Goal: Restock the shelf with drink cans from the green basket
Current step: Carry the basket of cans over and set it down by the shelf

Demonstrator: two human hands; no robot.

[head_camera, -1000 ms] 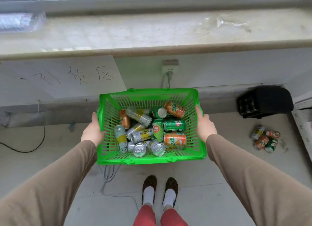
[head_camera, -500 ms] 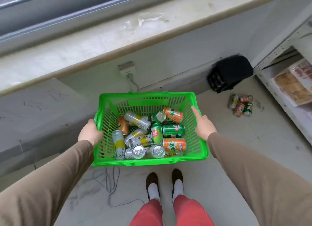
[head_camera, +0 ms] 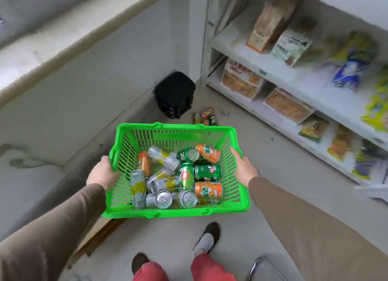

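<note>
I carry a green plastic basket point(head_camera: 176, 213) in front of me, above the floor. My left hand point(head_camera: 101, 174) grips its left rim and my right hand point(head_camera: 244, 169) grips its right rim. Inside lie several drink cans: orange ones point(head_camera: 208, 190), green ones point(head_camera: 207, 172) and silver-and-yellow ones point(head_camera: 138, 185), all on their sides or tilted. A white shelf unit point(head_camera: 279, 75) stands to the right, its boards holding snack packets.
A black crate point(head_camera: 175, 93) sits in the corner by the wall, with a few loose cans point(head_camera: 206, 115) on the floor beside it. A window ledge point(head_camera: 42, 47) runs along the left. My feet are below the basket; a metal tube point(head_camera: 255, 264) shows at bottom right.
I have turned to the right with the basket held in both hands. The shelf unit has come much further into view and the window ledge has slid off to the left.
</note>
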